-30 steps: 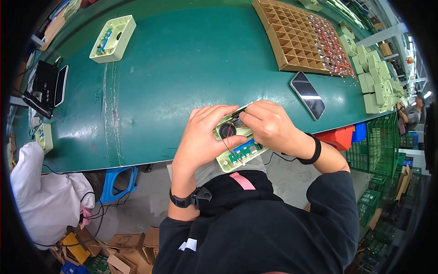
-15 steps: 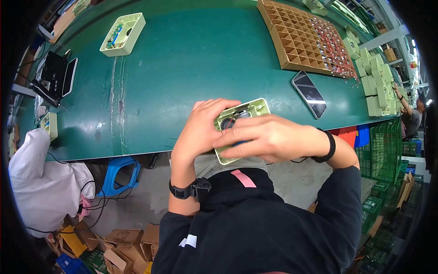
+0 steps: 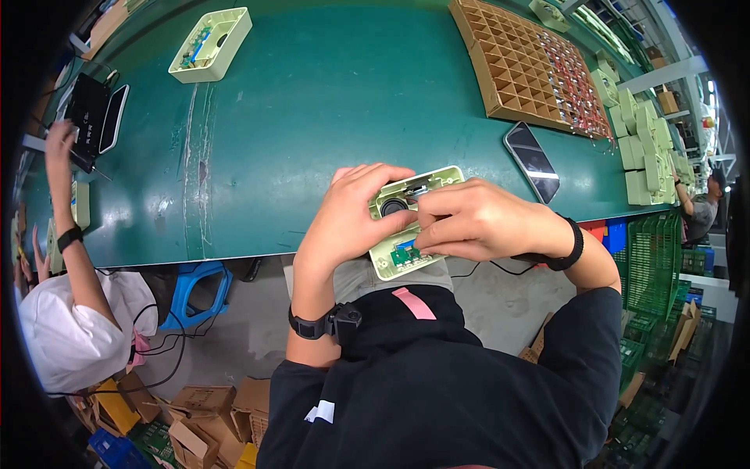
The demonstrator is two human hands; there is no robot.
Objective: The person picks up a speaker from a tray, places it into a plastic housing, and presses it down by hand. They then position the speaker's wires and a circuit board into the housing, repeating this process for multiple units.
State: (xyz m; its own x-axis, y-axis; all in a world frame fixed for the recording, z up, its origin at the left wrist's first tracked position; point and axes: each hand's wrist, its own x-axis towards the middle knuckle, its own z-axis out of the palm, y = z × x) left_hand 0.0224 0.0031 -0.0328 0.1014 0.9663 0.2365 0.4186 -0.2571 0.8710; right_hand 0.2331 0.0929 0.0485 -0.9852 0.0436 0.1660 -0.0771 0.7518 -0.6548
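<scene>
At the near table edge, my left hand (image 3: 348,209) grips a pale green plastic housing (image 3: 381,264) by its left side, thumb reaching over the inside. The housing is tilted, its open face up. Inside sit a round black speaker (image 3: 393,207), a small silver metal part (image 3: 417,191) near the far wall, and a green circuit board (image 3: 402,255) with a blue piece at the near end. My right hand (image 3: 480,223) is closed in a pinch over the housing's right side, just above the board. Whatever its fingertips hold is hidden; a bit of red wire shows nearby.
A phone (image 3: 533,160) lies to the right, below a cardboard divider tray (image 3: 512,66) partly filled with red-wired parts. Pale green housings (image 3: 644,148) are stacked far right. Another housing (image 3: 212,59) lies far left. A co-worker's arm (image 3: 74,242) reaches over a black device (image 3: 87,117).
My right hand has drawn back to the right and its fingers have bunched together, baring the speaker and circuit board. The co-worker at left has raised an arm toward the black device.
</scene>
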